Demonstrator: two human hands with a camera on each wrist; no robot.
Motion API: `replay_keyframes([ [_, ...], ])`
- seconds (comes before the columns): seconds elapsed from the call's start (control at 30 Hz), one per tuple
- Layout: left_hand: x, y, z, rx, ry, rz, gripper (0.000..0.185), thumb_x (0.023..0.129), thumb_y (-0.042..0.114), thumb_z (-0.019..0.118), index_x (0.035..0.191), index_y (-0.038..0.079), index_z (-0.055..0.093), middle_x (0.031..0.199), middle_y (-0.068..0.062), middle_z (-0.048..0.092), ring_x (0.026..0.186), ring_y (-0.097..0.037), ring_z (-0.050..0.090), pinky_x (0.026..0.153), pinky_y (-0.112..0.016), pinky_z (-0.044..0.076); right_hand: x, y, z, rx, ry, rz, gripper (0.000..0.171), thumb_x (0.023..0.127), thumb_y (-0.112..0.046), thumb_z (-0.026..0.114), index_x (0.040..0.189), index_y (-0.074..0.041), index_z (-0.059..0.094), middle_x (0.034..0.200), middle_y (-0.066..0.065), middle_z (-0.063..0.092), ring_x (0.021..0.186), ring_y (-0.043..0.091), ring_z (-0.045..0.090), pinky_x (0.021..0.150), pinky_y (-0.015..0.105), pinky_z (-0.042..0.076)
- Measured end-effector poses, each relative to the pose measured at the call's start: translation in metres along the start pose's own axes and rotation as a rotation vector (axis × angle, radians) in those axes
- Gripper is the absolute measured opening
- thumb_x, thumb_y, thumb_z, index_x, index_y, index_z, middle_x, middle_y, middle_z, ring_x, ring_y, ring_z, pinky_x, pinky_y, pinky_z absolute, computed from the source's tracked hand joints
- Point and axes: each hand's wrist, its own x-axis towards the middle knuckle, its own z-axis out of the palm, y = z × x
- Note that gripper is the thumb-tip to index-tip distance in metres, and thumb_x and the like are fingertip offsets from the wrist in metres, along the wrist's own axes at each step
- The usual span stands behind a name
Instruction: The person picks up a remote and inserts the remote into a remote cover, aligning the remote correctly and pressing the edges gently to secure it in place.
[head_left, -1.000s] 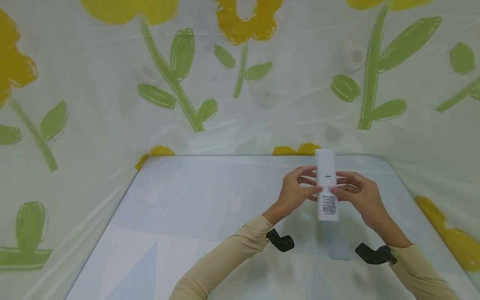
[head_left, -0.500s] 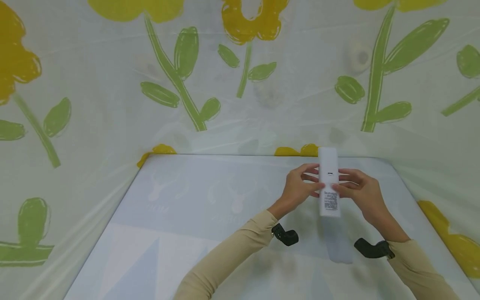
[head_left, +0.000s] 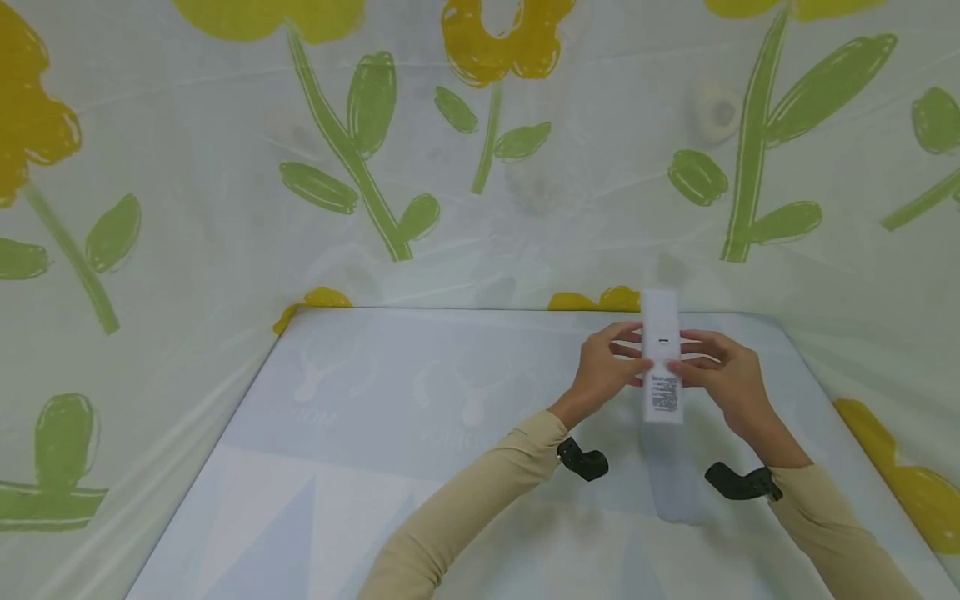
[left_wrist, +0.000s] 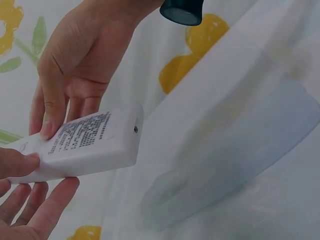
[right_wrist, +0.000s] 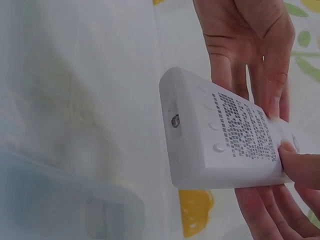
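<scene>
Above pale blue worktop (head_left: pixel 420 417), flower-print sheeting (head_left: pixel 225 208) behind: white remote (head_left: pixel 662 367) held aloft between left hand (head_left: pixel 603 375) and right hand (head_left: pixel 723 375), both pinching its sides.

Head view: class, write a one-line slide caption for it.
Both hands, left hand and right hand, hold a white remote above the table.

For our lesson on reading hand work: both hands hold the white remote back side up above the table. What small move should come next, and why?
Probably the thumbs should press and slide the back cover off. The white remote control is held above the table, label side up; the left hand and right hand pinch it from either side, thumbs on the back near a small slot. This is a judgement only.
</scene>
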Motion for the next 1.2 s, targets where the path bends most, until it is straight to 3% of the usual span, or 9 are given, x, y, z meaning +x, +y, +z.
replay_keyframes([
  [0.2, 0.006, -0.004, 0.006, 0.0, 0.022, 0.021, 0.051, 0.081, 0.004, 0.073, 0.128, 0.016, 0.058, 0.109, 0.003, 0.062, 0.09, -0.012, 0.062, 0.058, -0.021, 0.055, 0.005, 0.005, -0.002, -0.004, 0.021, 0.023, 0.057, 0.086, -0.022, 0.071, 0.131, 0.005, 0.048, 0.102, -0.006, 0.058, 0.078, -0.003, 0.063, 0.067, 0.021, 0.055],
  [0.63, 0.01, -0.011, 0.018, 0.063, 0.026, -0.005, 0.05, 0.083, 0.005, 0.072, 0.129, 0.016, 0.058, 0.115, -0.003, 0.062, 0.093, -0.012, 0.061, 0.063, -0.016, 0.053, 0.011, 0.019, -0.005, -0.031, 0.049, 0.05, 0.057, 0.086, -0.019, 0.071, 0.132, 0.005, 0.047, 0.115, 0.02, 0.055, 0.075, -0.004, 0.062, 0.065, 0.02, 0.055],
  [1.0, 0.016, -0.034, 0.034, 0.085, 0.06, 0.004, 0.059, 0.081, 0.004, 0.073, 0.134, 0.023, 0.054, 0.113, -0.003, 0.062, 0.099, -0.018, 0.063, 0.067, -0.016, 0.052, 0.019, 0.037, -0.005, -0.05, 0.082, 0.008, 0.053, 0.086, -0.014, 0.07, 0.131, 0.006, 0.05, 0.115, 0.024, 0.055, 0.074, -0.006, 0.06, 0.063, 0.019, 0.055],
  [1.2, 0.017, -0.044, 0.041, 0.074, 0.093, 0.006, 0.06, 0.08, 0.002, 0.074, 0.133, 0.019, 0.053, 0.106, -0.004, 0.064, 0.096, -0.02, 0.064, 0.07, -0.017, 0.052, 0.018, 0.042, -0.003, -0.075, 0.097, 0.009, 0.051, 0.086, -0.012, 0.07, 0.13, 0.005, 0.051, 0.115, 0.024, 0.056, 0.074, -0.007, 0.058, 0.063, 0.017, 0.054],
])
